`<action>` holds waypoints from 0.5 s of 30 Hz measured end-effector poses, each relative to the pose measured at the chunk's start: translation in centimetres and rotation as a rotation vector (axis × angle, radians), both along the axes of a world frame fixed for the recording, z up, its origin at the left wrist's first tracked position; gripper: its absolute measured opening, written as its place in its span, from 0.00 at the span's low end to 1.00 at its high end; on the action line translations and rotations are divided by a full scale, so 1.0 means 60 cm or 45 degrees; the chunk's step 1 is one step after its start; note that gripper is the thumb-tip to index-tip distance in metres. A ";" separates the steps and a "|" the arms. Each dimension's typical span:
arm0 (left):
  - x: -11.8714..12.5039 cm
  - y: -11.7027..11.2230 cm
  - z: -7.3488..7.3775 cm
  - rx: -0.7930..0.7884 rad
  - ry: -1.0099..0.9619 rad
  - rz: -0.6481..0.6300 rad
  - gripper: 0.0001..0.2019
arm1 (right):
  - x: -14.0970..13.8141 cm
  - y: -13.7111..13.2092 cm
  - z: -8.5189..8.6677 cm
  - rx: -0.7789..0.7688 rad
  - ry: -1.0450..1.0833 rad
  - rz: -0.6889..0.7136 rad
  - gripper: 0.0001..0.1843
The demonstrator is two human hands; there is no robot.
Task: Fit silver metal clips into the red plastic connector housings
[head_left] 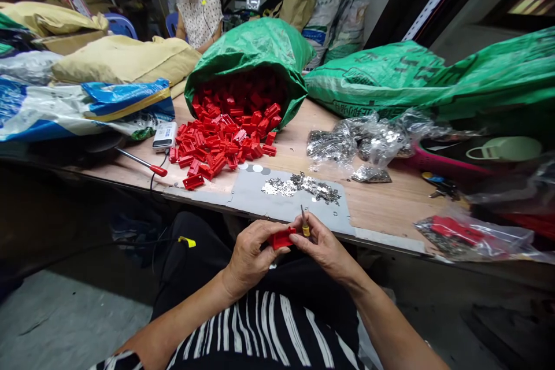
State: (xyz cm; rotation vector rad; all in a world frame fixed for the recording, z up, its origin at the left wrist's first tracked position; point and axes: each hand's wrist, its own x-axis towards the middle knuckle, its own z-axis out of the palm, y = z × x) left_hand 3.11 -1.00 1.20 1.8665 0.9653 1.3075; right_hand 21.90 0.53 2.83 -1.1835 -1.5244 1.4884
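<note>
Just in front of the table edge, my left hand is closed around a small red plastic housing. My right hand meets its right end with thumb and fingers. That hand also grips a small tool with a yellow handle and a thin metal shaft, which points up; it looks like a screwdriver. Beyond my hands, small shiny metal pieces and darker metal parts lie on a grey mat. A heap of red plastic housings spills from a green woven sack.
Clear bags of metal parts sit right of the mat. A pink basket and a bag with a red piece are farther right. A red-tipped lever juts out at left. Another person sits behind the table.
</note>
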 end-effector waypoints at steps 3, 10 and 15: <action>-0.002 0.002 0.001 0.006 0.009 -0.001 0.16 | 0.002 0.000 0.004 -0.064 0.016 0.026 0.15; -0.014 0.009 -0.001 0.016 -0.077 -0.083 0.17 | 0.000 0.002 0.012 -0.205 0.115 0.145 0.16; -0.023 0.018 -0.014 -0.392 -0.363 -0.052 0.17 | -0.008 0.026 0.009 -0.270 0.173 0.242 0.19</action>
